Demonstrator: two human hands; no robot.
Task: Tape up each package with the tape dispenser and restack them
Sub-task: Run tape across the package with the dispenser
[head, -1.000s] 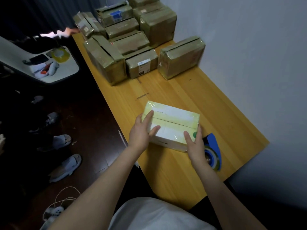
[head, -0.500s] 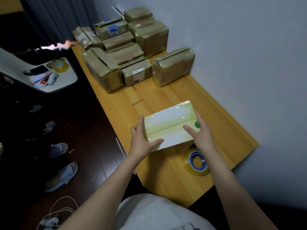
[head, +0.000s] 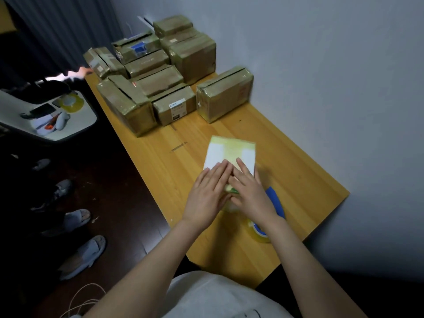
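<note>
A white package [head: 230,152] wrapped in yellowish tape lies on the wooden table [head: 298,180], long side pointing away from me. My left hand [head: 207,193] and my right hand [head: 251,191] rest flat on its near end, fingers spread and pressing on the taped top, fingertips almost touching. The blue tape dispenser [head: 274,207] with its clear roll sits just behind my right wrist, partly hidden by it. A stack of brown taped packages [head: 156,81] fills the far end of the table, and one brown package [head: 226,94] stands apart by the wall.
The grey wall runs along the table's right side. To the left is dark floor with slippers [head: 80,255], a white cable [head: 85,299], and a white side surface [head: 75,125] holding a tape roll [head: 70,102] and small items. Another person's hand [head: 80,71] shows at the far left.
The package has been turned from lying crosswise to pointing away from me. Both hands moved from gripping its sides to lying flat on its near top.
</note>
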